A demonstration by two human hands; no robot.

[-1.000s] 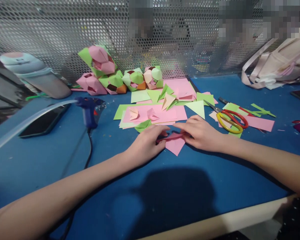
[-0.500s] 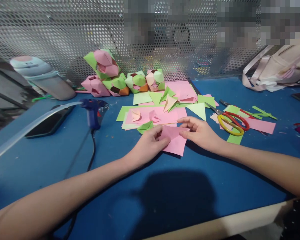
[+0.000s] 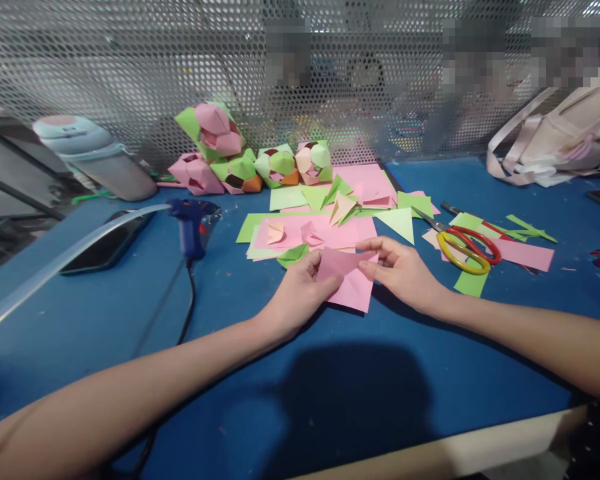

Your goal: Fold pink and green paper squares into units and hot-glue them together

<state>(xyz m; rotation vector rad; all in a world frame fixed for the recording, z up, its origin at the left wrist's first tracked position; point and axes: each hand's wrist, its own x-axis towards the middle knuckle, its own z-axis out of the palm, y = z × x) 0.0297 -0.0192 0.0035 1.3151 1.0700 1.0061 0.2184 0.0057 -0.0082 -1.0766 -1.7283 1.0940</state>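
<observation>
A: Where to find the pink paper (image 3: 351, 293)?

B: Between both hands, low over the blue table (image 3: 470, 400), tilted, with creases on the face. Touching the table with the lower edge or not — cannot tell.

A: How to describe the fingers?

B: Of the left hand (image 3: 300, 293): closed on the left side of the paper, with thumb in front and the others curled behind. Of the right hand (image 3: 401, 270): half open, with thumb at the upper right corner and index finger apart from it; pinching or only steadying, cannot tell.

A: What to fear from here?

B: In judgement, a crooked crease, from uneven pull of the two hands. Also a small tear, from too hard pressing with the left thumb.

A: And around?

B: Just beyond the left hand, a green folded piece (image 3: 293, 255) — perhaps easy to push away with the knuckles. Farther, pink sheets (image 3: 337, 235). To the right of the right hand, scissors (image 3: 463, 245).

A: Anything at the left?

B: A blue glue gun (image 3: 193, 233), with a black cord (image 3: 193, 293) passing toward the left forearm (image 3: 205, 357). Could be pulled over, if catching the cord with the arm. At the back, paper balls (image 3: 240, 170), partly stacked; possible to topple after a bump.
</observation>
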